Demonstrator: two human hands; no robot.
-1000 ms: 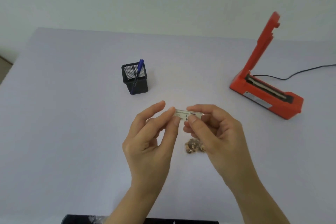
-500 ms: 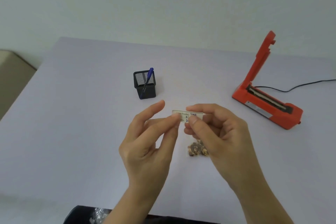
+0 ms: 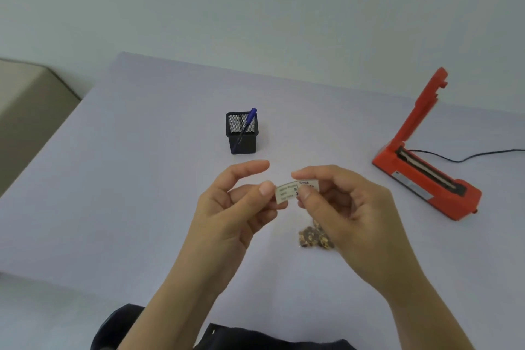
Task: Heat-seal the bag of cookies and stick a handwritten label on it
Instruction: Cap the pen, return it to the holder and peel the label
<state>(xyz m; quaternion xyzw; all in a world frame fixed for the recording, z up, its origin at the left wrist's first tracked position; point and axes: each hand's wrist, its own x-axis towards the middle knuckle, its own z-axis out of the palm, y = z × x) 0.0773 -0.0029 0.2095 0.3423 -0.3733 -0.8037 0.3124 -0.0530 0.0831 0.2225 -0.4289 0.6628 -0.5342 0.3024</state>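
Note:
A small white label with printed lines and dark handwriting is pinched at both ends above the table. My left hand grips its left end with thumb and fingers, and my right hand grips its right end. The label bows slightly upward. Under my right hand a small clear bag of brown cookies lies flat on the table, partly hidden by my fingers. The red heat sealer stands at the right with its arm raised.
A black mesh pen cup with a blue pen stands behind my hands. The sealer's black cord runs off to the right. The table's left edge drops beside a beige surface. Dark clothing shows at the bottom.
The camera has tilted up, so everything sits lower in view. The label has turned to show more of its face and bends between my fingers.

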